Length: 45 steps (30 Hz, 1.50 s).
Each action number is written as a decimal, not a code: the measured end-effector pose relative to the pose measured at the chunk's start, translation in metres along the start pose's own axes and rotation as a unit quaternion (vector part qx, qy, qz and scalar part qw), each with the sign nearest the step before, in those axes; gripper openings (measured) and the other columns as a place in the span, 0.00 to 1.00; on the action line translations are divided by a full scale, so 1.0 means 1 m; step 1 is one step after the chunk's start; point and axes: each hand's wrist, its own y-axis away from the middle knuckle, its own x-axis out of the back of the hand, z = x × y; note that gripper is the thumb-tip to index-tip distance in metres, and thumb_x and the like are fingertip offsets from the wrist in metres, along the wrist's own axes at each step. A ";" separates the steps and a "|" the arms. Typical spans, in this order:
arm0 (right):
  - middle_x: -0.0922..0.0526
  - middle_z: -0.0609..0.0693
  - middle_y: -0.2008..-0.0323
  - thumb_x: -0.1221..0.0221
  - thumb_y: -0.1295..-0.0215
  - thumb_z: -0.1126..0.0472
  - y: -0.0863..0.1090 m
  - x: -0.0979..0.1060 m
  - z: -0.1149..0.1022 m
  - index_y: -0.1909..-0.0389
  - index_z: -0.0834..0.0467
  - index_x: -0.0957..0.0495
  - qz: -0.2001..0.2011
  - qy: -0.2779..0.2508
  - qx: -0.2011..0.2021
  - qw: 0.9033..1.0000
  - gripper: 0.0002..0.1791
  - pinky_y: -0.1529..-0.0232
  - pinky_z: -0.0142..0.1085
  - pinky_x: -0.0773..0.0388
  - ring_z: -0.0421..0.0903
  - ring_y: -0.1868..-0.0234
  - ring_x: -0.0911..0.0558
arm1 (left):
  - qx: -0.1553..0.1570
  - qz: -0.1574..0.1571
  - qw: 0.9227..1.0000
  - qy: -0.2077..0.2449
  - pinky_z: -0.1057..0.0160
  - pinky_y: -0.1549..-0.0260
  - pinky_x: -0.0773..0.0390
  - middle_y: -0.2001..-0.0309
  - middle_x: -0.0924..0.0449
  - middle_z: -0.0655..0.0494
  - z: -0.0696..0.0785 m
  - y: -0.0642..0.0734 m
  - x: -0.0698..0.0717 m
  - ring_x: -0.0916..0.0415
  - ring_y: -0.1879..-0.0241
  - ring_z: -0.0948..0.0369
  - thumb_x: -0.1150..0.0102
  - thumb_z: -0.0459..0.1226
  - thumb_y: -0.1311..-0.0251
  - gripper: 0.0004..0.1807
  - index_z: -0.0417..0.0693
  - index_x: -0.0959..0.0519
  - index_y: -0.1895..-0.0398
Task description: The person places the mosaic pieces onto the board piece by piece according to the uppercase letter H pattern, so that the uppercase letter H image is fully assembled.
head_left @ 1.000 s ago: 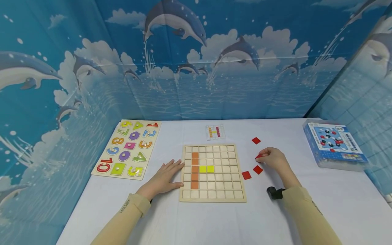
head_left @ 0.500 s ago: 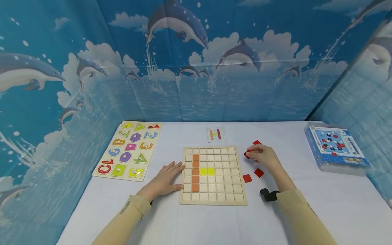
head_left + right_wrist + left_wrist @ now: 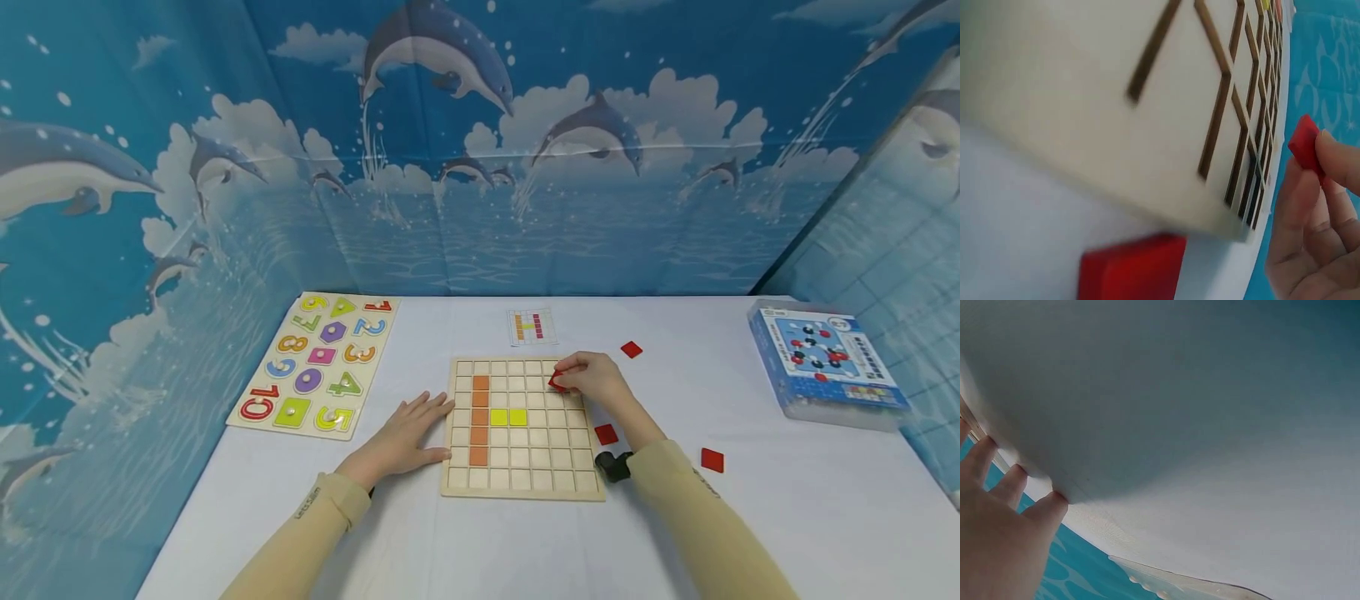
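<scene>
A wooden grid board (image 3: 517, 492) lies on the white-covered table in the head view. Orange square tiles (image 3: 480, 417) form a column in it, with two yellow tiles (image 3: 508, 417) beside them. My right hand (image 3: 600, 383) is over the board's upper right part, pinching a red square tile (image 3: 1305, 147) between thumb and fingers. Whether that tile touches the board cannot be told. My left hand (image 3: 401, 442) rests with fingers spread at the board's left edge. In the left wrist view its fingers (image 3: 1047, 512) touch the white cloth.
Loose red tiles (image 3: 632, 350) lie right of the board. A pattern card (image 3: 532, 327) is behind it. A number puzzle board (image 3: 311, 358) lies at left and a blue-and-white plastic box (image 3: 828, 362) at right. A dolphin curtain (image 3: 480, 225) stands behind.
My right hand has picked up a red tile and carried it left from the table to over the board. A red tile beyond my right forearm has come into view. My left hand has stayed put.
</scene>
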 end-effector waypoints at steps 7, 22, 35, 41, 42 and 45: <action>0.14 0.55 0.60 0.35 0.37 0.58 -0.005 -0.014 -0.009 0.53 0.60 0.16 -0.007 0.022 0.011 1.000 0.14 0.64 0.33 0.23 0.47 0.64 0.21 | -0.001 -0.001 1.000 0.005 0.39 0.24 0.55 0.22 0.47 0.51 0.001 0.001 0.001 0.55 0.22 0.46 0.36 0.53 0.39 0.42 0.52 0.40 0.24; 0.16 0.57 0.54 0.38 0.36 0.63 -0.010 -0.027 -0.015 0.59 0.59 0.13 -0.005 0.097 0.031 0.995 0.08 0.62 0.34 0.24 0.49 0.58 0.24 | -0.006 0.000 1.000 0.004 0.38 0.25 0.55 0.23 0.46 0.51 0.002 0.000 0.001 0.54 0.22 0.45 0.36 0.52 0.39 0.42 0.51 0.40 0.25; 0.19 0.54 0.69 0.36 0.39 0.65 -0.012 -0.032 -0.016 0.62 0.63 0.18 0.016 0.132 0.048 0.990 0.06 0.67 0.33 0.27 0.47 0.67 0.25 | -0.004 -0.003 1.000 0.006 0.39 0.24 0.55 0.22 0.47 0.51 0.002 0.000 0.003 0.55 0.22 0.45 0.36 0.52 0.39 0.42 0.52 0.40 0.24; 0.20 0.56 0.63 0.36 0.37 0.62 -0.008 -0.030 -0.017 0.59 0.63 0.19 0.007 0.130 0.044 0.990 0.10 0.66 0.35 0.26 0.48 0.65 0.25 | -0.004 -0.001 1.000 0.009 0.39 0.24 0.55 0.22 0.46 0.51 0.003 0.001 0.003 0.55 0.22 0.45 0.36 0.52 0.39 0.42 0.51 0.40 0.24; 0.20 0.56 0.62 0.36 0.37 0.60 -0.007 -0.029 -0.018 0.57 0.63 0.19 0.003 0.130 0.039 0.991 0.11 0.65 0.35 0.26 0.48 0.64 0.24 | -0.004 -0.001 1.000 0.009 0.39 0.24 0.55 0.22 0.46 0.51 0.003 0.001 0.003 0.55 0.22 0.45 0.36 0.52 0.39 0.42 0.51 0.40 0.25; 0.20 0.57 0.58 0.39 0.34 0.56 -0.003 -0.024 -0.020 0.53 0.63 0.21 -0.010 0.137 0.026 0.990 0.16 0.63 0.37 0.24 0.49 0.62 0.24 | -0.002 -0.003 1.000 0.010 0.39 0.24 0.55 0.22 0.47 0.51 0.003 0.001 0.003 0.55 0.22 0.45 0.36 0.52 0.39 0.42 0.51 0.40 0.24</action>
